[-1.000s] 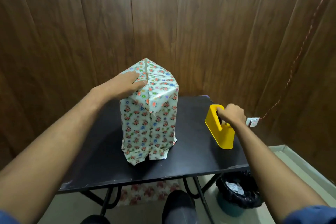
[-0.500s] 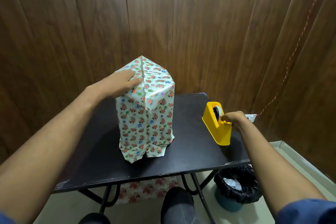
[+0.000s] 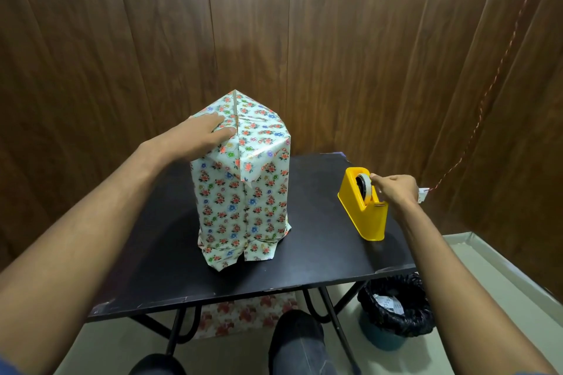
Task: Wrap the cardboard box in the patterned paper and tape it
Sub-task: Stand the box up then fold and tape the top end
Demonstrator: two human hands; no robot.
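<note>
Hands work apart: the left hand (image 3: 198,137) lies flat, fingers straight, pressing the folded top flaps of the tall cardboard box wrapped in floral-patterned paper (image 3: 240,189), which stands upright near the middle of the black desk (image 3: 320,256). The right hand (image 3: 394,189) reaches to the yellow plastic tape dispenser (image 3: 364,213) at the desk's right side, its fingertips pinching at the tape roll (image 3: 364,187); whether a strip is already gripped cannot be told. The step appears to be fetching tape for the top fold. Next, a strip must be drawn, torn off and laid across the seam while the flaps are pinned down.
</note>
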